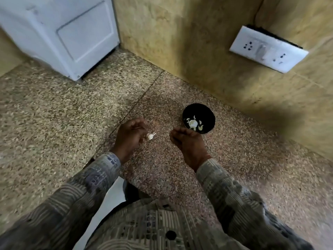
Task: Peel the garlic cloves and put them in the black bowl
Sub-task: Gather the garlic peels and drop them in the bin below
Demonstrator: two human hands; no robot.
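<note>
Speckled stone tabletop (54,114), seen from above; yellowish stone wall (180,42) met at the back and on the right.

Left hand (129,136) is held over the tabletop, left of centre. A small white garlic clove (150,136) is seen at its fingertips, a thin pale tail pointing to the right. The grip is narrow and closed on the clove, as far as the blur allows it to be judged.

Right hand (187,141) is held just right of the left one, apart from it, back turned up and knuckles bent downward. Its fingertips are hidden beneath the hand, so the state of its grip cannot be told.

Black bowl (199,118) is set on the tabletop just beyond the right hand, near the wall. Its near rim is partly covered by the hand. Several pale garlic pieces (192,122) are seen lying inside it, towards the near side.

White appliance (59,33) is stood at the far left corner. White socket plate (268,49) is fixed on the right wall, above the bowl.

Both forearms are covered by patterned grey sleeves (81,192).
</note>
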